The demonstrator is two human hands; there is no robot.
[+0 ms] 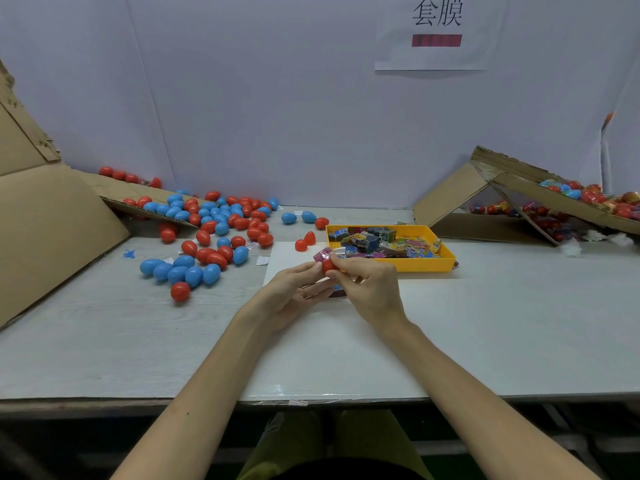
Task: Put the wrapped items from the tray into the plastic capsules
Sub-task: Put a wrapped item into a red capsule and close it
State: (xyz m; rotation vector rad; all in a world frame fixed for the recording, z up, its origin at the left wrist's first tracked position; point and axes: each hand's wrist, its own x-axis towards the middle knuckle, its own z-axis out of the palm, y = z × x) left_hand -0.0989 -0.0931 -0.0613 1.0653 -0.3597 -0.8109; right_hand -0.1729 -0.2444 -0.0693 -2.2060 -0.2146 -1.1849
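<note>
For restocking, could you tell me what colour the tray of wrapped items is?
The tray is yellow, clearest in the head view.

Over a white sheet [329,348] on the grey tabletop [104,341], the left hand [294,294] and the right hand [372,289] meet, both pinching a red plastic capsule half [328,267] by the fingertips. A pink foil-wrapped packet [322,255] sticks out of its top. Just behind lies a yellow plastic tray [446,262] heaped with colourful wrapped items [381,242]. Two loose red capsule halves [304,242] stand left of the tray. Further left, red and blue egg-shaped capsules [214,223] spill off a brown cardboard flap [52,220].
</note>
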